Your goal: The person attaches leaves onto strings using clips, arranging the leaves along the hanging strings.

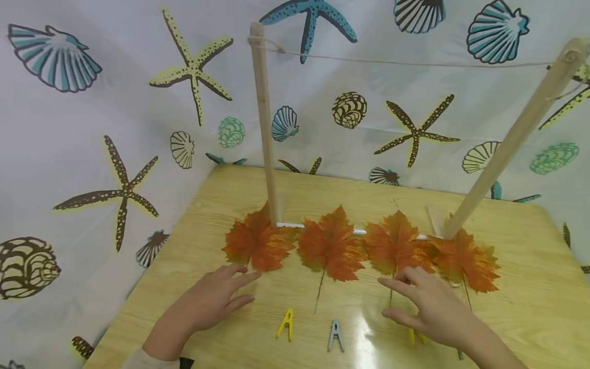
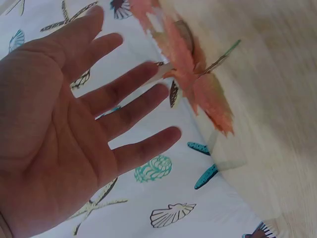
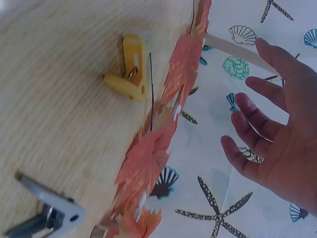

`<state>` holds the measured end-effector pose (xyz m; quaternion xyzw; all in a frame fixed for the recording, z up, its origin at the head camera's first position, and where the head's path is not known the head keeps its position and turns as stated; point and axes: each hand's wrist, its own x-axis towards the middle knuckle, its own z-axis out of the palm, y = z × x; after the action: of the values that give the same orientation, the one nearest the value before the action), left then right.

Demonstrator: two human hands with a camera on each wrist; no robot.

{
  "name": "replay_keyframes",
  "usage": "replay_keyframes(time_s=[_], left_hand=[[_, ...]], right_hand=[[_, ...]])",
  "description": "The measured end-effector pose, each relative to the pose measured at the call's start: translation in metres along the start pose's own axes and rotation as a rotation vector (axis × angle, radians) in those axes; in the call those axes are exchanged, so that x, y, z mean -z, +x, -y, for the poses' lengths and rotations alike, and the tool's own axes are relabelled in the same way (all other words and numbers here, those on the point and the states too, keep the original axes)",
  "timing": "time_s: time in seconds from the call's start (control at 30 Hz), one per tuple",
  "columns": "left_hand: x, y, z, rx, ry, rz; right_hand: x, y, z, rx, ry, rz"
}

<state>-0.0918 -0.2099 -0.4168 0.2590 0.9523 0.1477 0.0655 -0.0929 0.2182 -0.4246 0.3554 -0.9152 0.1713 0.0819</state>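
Note:
Four orange maple leaves lie in a row on the wooden table [image 1: 530, 307]: the leftmost leaf [image 1: 257, 242], a second leaf [image 1: 332, 246], a third leaf [image 1: 395, 245] and a rightmost leaf [image 1: 467, 259]. My left hand [image 1: 239, 284] hovers open, fingers spread, just in front of the leftmost leaf [image 2: 198, 84]; its palm [image 2: 74, 129] holds nothing. My right hand [image 1: 396, 294] is open over the third leaf's stem, fingers straight, and holds nothing [image 3: 272, 129]. A yellow clothespin [image 1: 286, 324], a grey clothespin [image 1: 336, 335] and another yellow clothespin [image 1: 417, 336], partly under my right hand, lie near the front.
Two wooden posts [image 1: 265, 128] [image 1: 511, 138] stand behind the leaves, with a string [image 1: 415, 63] stretched between their tops. A white rod [image 1: 288, 224] lies at their base. A curtain with shells and starfish [image 1: 92, 128] surrounds the table.

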Motion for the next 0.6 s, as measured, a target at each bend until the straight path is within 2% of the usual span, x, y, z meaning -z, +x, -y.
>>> replay_keyframes(time_s=[0.13,0.23,0.47,0.6], left_hand=[[0.005,-0.001,0.003,-0.024,-0.006,0.007],[0.006,-0.004,0.006,-0.016,-0.014,0.011],[0.011,-0.005,0.022,0.032,-0.065,0.05],[0.007,-0.007,0.03,0.041,-0.1,0.068]], right_hand=[[-0.005,0.006,0.006,0.006,0.047,0.06],[-0.011,0.006,0.011,0.005,0.083,0.106],[-0.017,0.017,0.022,0.058,0.097,0.115],[-0.022,0.026,0.029,0.109,0.108,0.14]])
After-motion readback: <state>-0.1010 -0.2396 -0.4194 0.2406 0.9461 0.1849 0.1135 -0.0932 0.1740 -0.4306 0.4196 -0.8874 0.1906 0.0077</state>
